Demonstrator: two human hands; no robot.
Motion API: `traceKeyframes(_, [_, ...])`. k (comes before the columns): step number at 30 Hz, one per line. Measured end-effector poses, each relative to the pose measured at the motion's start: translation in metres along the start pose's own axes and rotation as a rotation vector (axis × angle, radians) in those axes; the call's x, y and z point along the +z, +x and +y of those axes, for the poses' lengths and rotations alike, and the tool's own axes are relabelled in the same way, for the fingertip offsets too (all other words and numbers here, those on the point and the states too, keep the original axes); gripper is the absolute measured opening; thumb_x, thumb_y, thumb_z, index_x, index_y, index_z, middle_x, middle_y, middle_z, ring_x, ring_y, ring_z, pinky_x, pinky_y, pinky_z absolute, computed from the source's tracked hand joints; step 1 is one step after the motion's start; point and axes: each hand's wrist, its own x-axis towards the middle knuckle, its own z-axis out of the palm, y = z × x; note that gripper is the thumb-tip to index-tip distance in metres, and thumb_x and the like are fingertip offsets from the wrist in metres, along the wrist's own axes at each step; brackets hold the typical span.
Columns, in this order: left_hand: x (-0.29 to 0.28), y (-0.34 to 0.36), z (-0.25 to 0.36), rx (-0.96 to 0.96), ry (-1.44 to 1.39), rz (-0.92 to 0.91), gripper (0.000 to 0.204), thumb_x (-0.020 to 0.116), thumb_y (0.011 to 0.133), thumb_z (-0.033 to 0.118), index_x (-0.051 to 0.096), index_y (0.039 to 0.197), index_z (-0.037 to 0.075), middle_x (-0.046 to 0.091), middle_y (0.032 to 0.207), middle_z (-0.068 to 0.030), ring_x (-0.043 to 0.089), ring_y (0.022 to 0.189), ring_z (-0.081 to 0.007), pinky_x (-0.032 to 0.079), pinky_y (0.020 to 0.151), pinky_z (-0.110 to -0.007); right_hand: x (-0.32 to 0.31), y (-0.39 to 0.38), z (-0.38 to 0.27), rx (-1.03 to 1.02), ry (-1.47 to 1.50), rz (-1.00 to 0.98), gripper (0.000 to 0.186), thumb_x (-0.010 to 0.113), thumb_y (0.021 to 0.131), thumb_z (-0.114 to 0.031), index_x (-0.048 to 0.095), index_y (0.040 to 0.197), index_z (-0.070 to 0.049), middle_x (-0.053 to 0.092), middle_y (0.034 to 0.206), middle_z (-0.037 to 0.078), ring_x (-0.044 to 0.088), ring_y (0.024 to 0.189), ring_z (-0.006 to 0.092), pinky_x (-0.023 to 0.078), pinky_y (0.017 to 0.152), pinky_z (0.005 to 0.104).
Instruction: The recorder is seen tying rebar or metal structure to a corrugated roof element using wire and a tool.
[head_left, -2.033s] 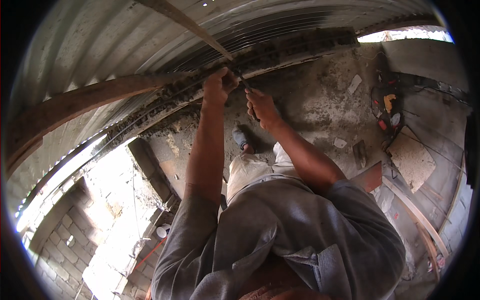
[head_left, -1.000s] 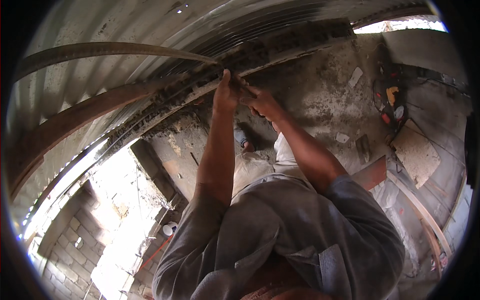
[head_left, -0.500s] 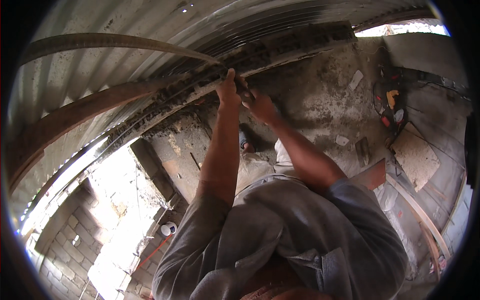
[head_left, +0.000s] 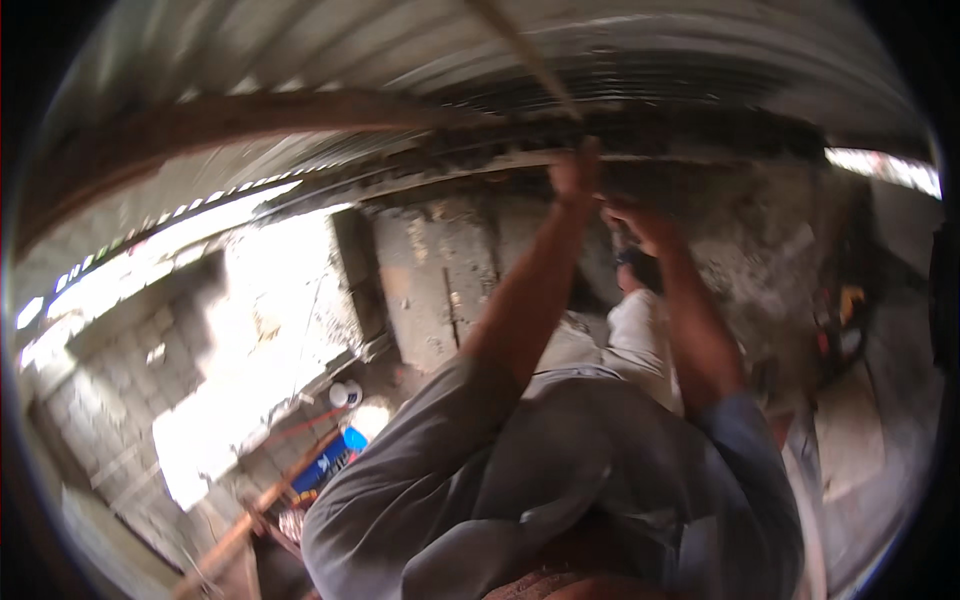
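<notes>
A long, thin pole slants up from my hands, its upper part in front of the corrugated roof sheets. My left hand is closed round it, thumb side up, beside the dark roof-side beam. Lower and to the right, my right hand is also closed, apparently on the pole's lower end. Motion blur and the fingers hide exactly where that end stops. Both arms stretch forward, away from my body.
A reddish-brown rafter crosses under the corrugated roof. At the left, bright light falls by a block wall. A white container and a blue item lie lower left. Tools and a pale board lie at the right.
The pole has swung from pointing left to pointing away from me along the roof. Both hands have shifted right in view, still on it. The whole view has turned.
</notes>
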Motion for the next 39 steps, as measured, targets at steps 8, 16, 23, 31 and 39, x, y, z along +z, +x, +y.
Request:
traceKeyframes(8, [-0.030, -0.012, 0.041, -0.367, -0.670, -0.178, 0.044, 0.054, 0.092, 0.043, 0.066, 0.093, 0.000, 0.067, 0.073, -0.0156, 0.067, 0.060, -0.0278, 0.054, 0.062, -0.041, 0.004, 0.001, 0.019, -0.412, -1.459, 0.716, 0.029, 0.057, 0.091, -0.026, 0.063, 0.117, -0.014, 0.066, 0.103, 0.014, 0.066, 0.089, 0.0356, 0.054, 0.076, 0.0487])
traceKeyframes(16, [-0.015, -0.001, 0.033, -0.026, -0.110, -0.283, 0.039, 0.050, 0.091, 0.039, 0.071, 0.093, 0.005, 0.070, 0.076, -0.0140, 0.068, 0.062, -0.0311, 0.054, 0.064, -0.043, -0.037, 0.017, 0.022, -0.899, -1.759, 0.664, 0.014, 0.059, 0.093, -0.023, 0.065, 0.097, -0.011, 0.060, 0.071, 0.005, 0.060, 0.053, 0.0220, 0.046, 0.041, 0.0352])
traceKeyframes(23, [-0.012, 0.005, 0.019, -0.018, 0.285, -0.317, 0.044, 0.048, 0.092, 0.048, 0.073, 0.103, 0.013, 0.070, 0.105, -0.0159, 0.067, 0.101, -0.0354, 0.055, 0.084, -0.046, 0.012, 0.006, 0.000, 0.042, 0.054, 0.095, 0.039, 0.057, 0.093, -0.044, 0.047, 0.067, -0.017, 0.037, 0.054, -0.008, 0.031, 0.041, 0.0053, 0.024, 0.039, 0.0244])
traceKeyframes(31, [-0.059, -0.007, 0.031, -0.164, -0.077, -0.361, 0.057, 0.055, 0.089, 0.054, 0.069, 0.112, 0.004, 0.069, 0.109, -0.0216, 0.066, 0.102, -0.0398, 0.050, 0.088, -0.046, 0.058, -0.007, -0.011, -0.001, 0.463, -0.053, 0.034, 0.064, 0.091, -0.039, 0.053, 0.073, -0.012, 0.047, 0.056, -0.002, 0.044, 0.044, 0.0106, 0.034, 0.042, 0.0274])
traceKeyframes(39, [-0.070, -0.021, 0.038, -0.271, -0.689, -0.611, 0.027, 0.069, 0.086, 0.021, 0.064, 0.101, 0.000, 0.066, 0.082, -0.0086, 0.066, 0.074, -0.0188, 0.053, 0.062, -0.033, 0.059, -0.011, 0.010, -0.579, -0.497, 0.629, 0.031, 0.070, 0.087, -0.032, 0.063, 0.100, -0.004, 0.066, 0.077, 0.008, 0.065, 0.065, 0.0222, 0.052, 0.059, 0.0358])
